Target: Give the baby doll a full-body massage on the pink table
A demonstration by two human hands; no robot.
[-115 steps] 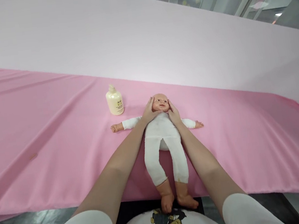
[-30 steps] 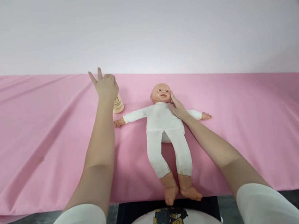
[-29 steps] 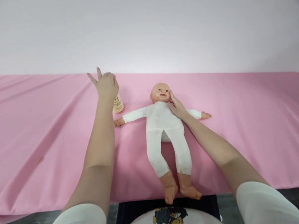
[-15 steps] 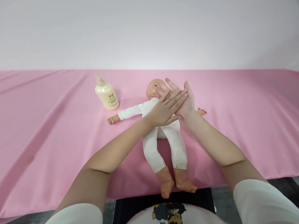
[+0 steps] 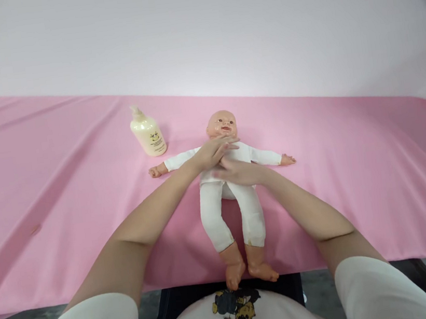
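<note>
Hands flat on a baby doll's chest

Baby doll (image 5: 230,199) lies face up on the pink-covered worktop (image 5: 65,200), arms spread, feet at the near edge. Left hand (image 5: 212,153) rests on its upper chest just below the chin, fingers (image 5: 228,142) stretched out flat and holding nothing. Right hand (image 5: 240,172) lies across the belly just beneath it (also flat, fingers extended, nothing gripped). Cream pump bottle (image 5: 147,134) stands upright at ten o'clock from the doll's head, near but apart.

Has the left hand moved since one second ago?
Yes. The left hand went from the bottle rightward onto the doll.
</note>
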